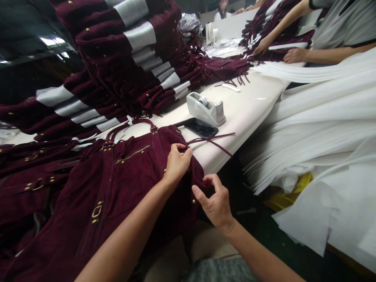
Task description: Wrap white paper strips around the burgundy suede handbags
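A wine-red suede handbag (138,176) with brass studs, a zip and two handles lies over the table edge in front of me. My left hand (178,162) rests at the bag's right side, its fingers curled in on the bag there; the fingertips are partly hidden. Just to the right, my right hand (216,201) is beside the bag's end, with thumb and forefinger curved and a gap between them. Two thin wine-red cords (216,145) stretch from the bag onto the table beyond my left hand.
A white tape dispenser (205,109) and a dark phone (201,128) stand on the white table (249,109). Tall stacks of similar bags (123,51) rise at left. White sheets (317,117) hang at right. A co-worker's hands (295,55) touch bags at the far end.
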Available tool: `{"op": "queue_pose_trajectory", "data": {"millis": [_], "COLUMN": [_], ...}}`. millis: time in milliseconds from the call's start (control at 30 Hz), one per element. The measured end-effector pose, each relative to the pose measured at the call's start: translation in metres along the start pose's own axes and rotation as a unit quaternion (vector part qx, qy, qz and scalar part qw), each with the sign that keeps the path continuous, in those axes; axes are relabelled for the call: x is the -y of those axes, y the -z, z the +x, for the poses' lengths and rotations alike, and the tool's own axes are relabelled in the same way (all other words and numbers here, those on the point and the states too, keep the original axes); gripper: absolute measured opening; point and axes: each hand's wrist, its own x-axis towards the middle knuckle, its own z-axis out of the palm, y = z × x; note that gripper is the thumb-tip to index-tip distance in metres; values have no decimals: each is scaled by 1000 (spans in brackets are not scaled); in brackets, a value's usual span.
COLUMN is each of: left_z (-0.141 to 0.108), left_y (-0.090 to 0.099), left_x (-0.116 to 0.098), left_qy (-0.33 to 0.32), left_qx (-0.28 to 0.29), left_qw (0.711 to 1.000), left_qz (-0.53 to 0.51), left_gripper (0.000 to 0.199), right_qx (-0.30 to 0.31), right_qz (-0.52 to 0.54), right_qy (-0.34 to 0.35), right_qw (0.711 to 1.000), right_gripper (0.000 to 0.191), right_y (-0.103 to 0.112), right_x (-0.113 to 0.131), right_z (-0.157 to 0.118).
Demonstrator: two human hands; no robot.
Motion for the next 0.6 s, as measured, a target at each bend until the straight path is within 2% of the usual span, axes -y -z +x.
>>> {"op": "queue_pose_trajectory", "data": {"millis": [67, 167, 267, 333, 400, 467, 600], "left_z": [1, 3, 10, 16, 21, 24, 24], "left_y": [4, 7, 7, 6, 6, 6, 7], "left_x": [1, 6, 17, 25, 30, 32, 28], "left_qy": [-34, -69, -71, -55, -35, -22, -10], "left_qx": [3, 0, -11, -15, -15, -17, -20], "left_qw": [999, 996, 995, 997, 999, 1000, 999], "left_qz": [27, 59, 63, 46, 20, -6, -47], "left_gripper": [18, 17, 16, 12, 9, 8, 7], "right_qx": [-5, 13, 12, 18, 33, 37, 42], "right_qz": [-76, -170, -170, -100, 3, 96, 200], "right_qy": [52, 122, 131, 74, -14, -86, -142], "right_qw": [996, 978, 977, 992, 999, 991, 969], "right_gripper": [38, 26, 23, 27, 32, 36, 38], "right_y": [0, 2, 6, 8, 8, 5, 0], "right_x": [12, 24, 20, 7, -9, -24, -42], "right_z": [4, 10, 11, 10, 9, 9, 11]}}
